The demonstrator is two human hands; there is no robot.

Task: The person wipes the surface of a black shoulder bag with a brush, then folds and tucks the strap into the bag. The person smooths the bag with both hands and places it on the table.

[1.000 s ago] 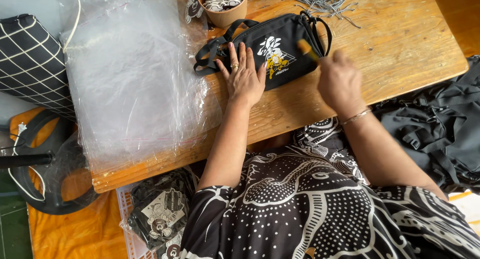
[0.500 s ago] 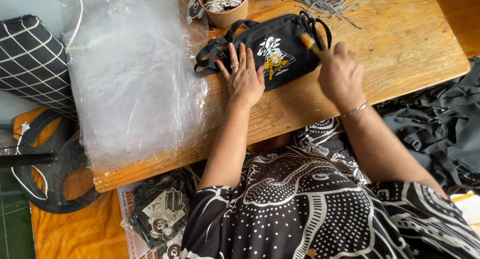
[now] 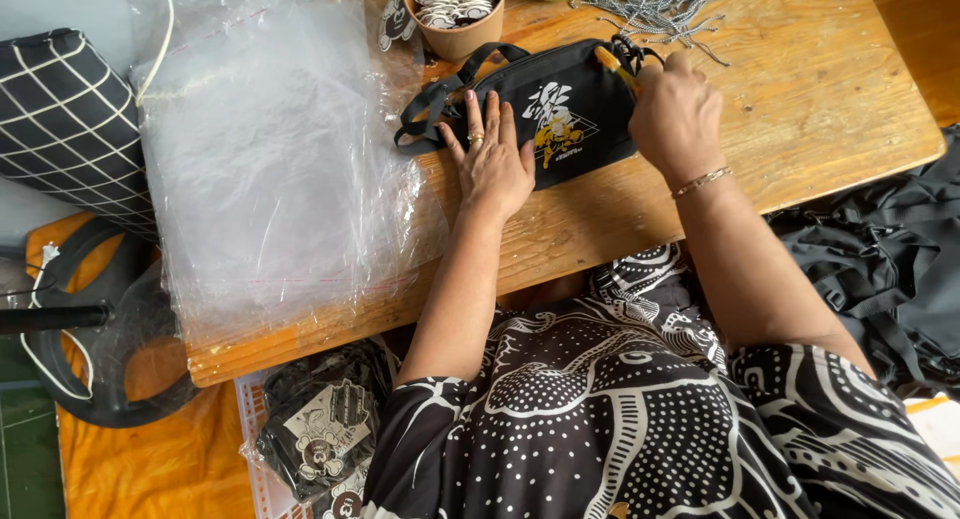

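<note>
Black pouch bag [image 3: 560, 114] with a white-and-yellow print lies flat on the wooden table [image 3: 800, 129], near its far edge, strap looped off its left end. Going left to right: checked black cushion [image 3: 60, 119] off the table's left side; stack of clear plastic bags [image 3: 270, 169] covering the table's left half, close by the pouch. Paper cup [image 3: 458, 14] full of round tags stands just behind the pouch. Left hand [image 3: 495, 159] lies palm down on the pouch's left part, fingers spread and flat, ring on one; looks like it pins the bag so it won't slide. Right hand [image 3: 678, 114] sits at the pouch's upper right corner, fingers curled tight around a small yellow-orange tool [image 3: 612, 64], its tip at the zipper end. Grey cords [image 3: 660, 4] lie behind it. Pile of black bags [image 3: 880, 269] sits off the right table edge.
</note>
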